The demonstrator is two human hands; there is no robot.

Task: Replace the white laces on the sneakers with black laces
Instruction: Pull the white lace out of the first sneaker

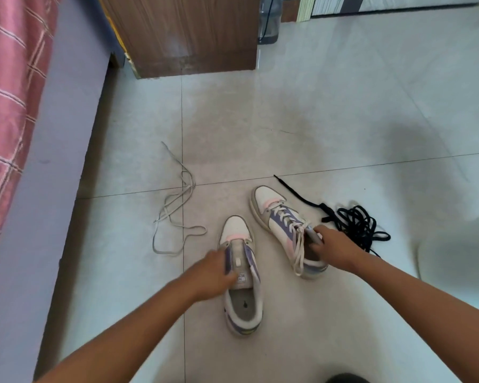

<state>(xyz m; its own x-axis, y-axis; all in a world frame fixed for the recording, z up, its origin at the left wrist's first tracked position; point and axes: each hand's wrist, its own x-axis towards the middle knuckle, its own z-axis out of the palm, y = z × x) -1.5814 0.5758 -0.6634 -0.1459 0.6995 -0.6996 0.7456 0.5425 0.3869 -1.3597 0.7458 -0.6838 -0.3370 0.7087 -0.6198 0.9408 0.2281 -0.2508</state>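
Two white, purple and pink sneakers stand on the tiled floor. The near sneaker (242, 299) has no lace, and my left hand (212, 275) grips its left side by the tongue. The far sneaker (277, 217) carries a white lace, loosened at the top. My right hand (333, 248) grips its tongue and collar. A loose white lace (177, 214) lies on the floor to the left. A tangle of black laces (357, 225) lies to the right of the far sneaker.
A bed with a purple side (53, 161) and a pink checked cover (9, 92) runs along the left. A wooden cabinet (186, 34) stands at the back, with a water bottle (270, 20) beside it. Pale tiled floor (315, 120) stretches beyond the shoes.
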